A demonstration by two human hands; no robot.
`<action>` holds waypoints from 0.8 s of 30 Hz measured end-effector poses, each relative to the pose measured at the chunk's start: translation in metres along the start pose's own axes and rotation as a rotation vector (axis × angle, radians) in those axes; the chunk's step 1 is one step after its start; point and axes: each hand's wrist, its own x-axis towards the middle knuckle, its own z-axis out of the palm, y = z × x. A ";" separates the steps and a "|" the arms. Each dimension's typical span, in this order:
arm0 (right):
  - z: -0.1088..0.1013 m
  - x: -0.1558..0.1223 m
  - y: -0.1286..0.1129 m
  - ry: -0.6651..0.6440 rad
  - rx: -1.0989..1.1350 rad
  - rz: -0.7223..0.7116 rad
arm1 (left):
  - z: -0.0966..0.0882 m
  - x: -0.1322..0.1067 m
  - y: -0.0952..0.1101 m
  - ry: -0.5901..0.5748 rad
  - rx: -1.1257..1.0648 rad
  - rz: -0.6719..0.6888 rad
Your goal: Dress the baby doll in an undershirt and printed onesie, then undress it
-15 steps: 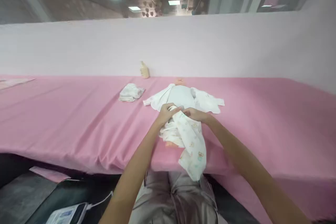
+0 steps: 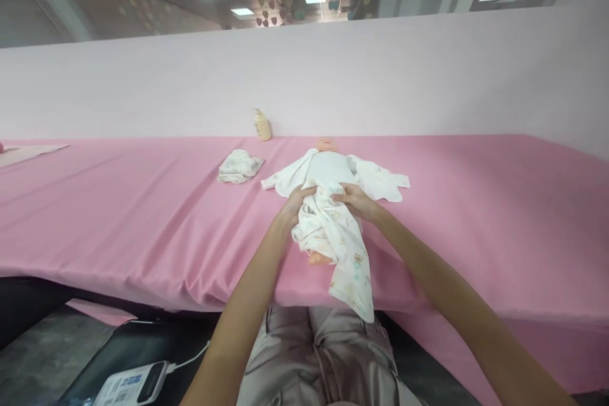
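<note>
A baby doll [image 2: 328, 168] lies on its back on the pink table [image 2: 143, 216], head away from me, in an open white top. My left hand [image 2: 295, 202] and my right hand [image 2: 356, 200] grip the waist of white printed trousers [image 2: 340, 241] at the doll's middle, one hand on each side. The trousers bunch over the doll's legs, and one loose leg hangs past the table's front edge. A bare doll foot [image 2: 318, 258] pokes out below the cloth.
A crumpled white cloth [image 2: 238, 166] lies to the left of the doll. A small cream bottle [image 2: 262, 125] stands at the back by the pale wall. A white device with a cable [image 2: 133, 382] sits low at the left near my knees.
Both hands have moved a little up the doll's body, drawing the trousers' waist higher. The cloth is more gathered around the doll's legs.
</note>
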 end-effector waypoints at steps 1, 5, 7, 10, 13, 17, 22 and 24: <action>0.000 0.002 0.003 0.039 0.008 -0.014 | 0.000 0.000 -0.001 -0.017 0.005 -0.030; -0.005 0.010 0.010 0.233 0.007 -0.055 | -0.007 -0.001 -0.002 -0.086 0.182 -0.114; -0.008 0.011 0.008 0.278 -0.066 -0.030 | -0.011 -0.002 -0.001 -0.118 0.315 -0.144; -0.011 0.005 0.001 0.133 -0.139 0.060 | -0.014 -0.001 0.000 -0.122 0.244 -0.134; -0.009 -0.002 -0.006 -0.026 -0.158 0.153 | -0.012 0.004 -0.002 -0.046 -0.009 -0.109; -0.002 -0.004 -0.004 0.129 -0.051 0.127 | -0.009 0.006 -0.009 -0.051 0.006 -0.178; 0.003 -0.002 -0.002 0.329 -0.095 0.074 | -0.010 -0.007 -0.005 -0.139 0.371 -0.216; 0.001 -0.004 -0.005 0.265 -0.137 0.079 | -0.010 -0.010 -0.003 -0.177 0.420 -0.194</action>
